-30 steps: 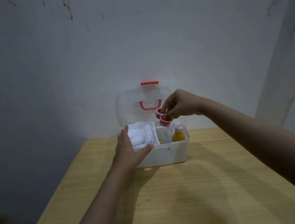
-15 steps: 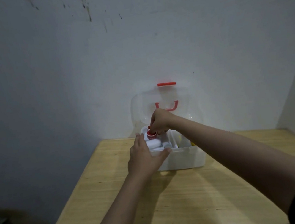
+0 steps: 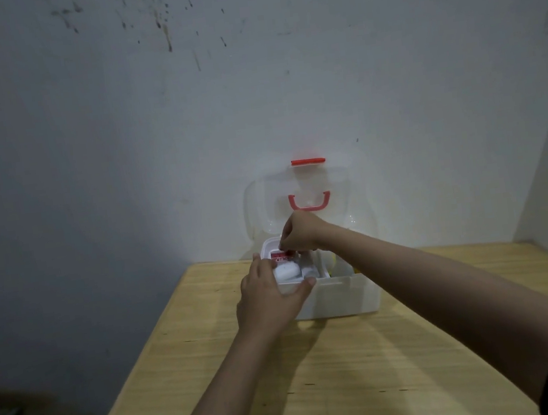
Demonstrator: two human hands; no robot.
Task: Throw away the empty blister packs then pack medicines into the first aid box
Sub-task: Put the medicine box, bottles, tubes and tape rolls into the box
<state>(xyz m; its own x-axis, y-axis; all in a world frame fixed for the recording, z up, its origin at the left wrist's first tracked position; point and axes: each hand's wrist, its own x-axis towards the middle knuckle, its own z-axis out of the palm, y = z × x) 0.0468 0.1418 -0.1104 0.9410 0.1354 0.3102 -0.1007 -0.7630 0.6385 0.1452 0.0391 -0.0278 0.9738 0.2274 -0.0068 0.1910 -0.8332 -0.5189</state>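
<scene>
Your hands at the open first aid box on the wooden worktop

The worktop (image 3: 337,372) stands against a stained pale wall (image 3: 151,119), and the first aid box (image 3: 342,297) sits at its far edge with the clear lid (image 3: 304,186) upright. Your left hand (image 3: 270,297) is spread open, thumb on the box's front rim. Your right hand (image 3: 301,231) is curled, fingers pinched down on a red-labelled container (image 3: 280,258) in the left compartment, behind a white roll (image 3: 286,271). Your right arm hides most of the right compartment; only a yellow patch shows.
</scene>
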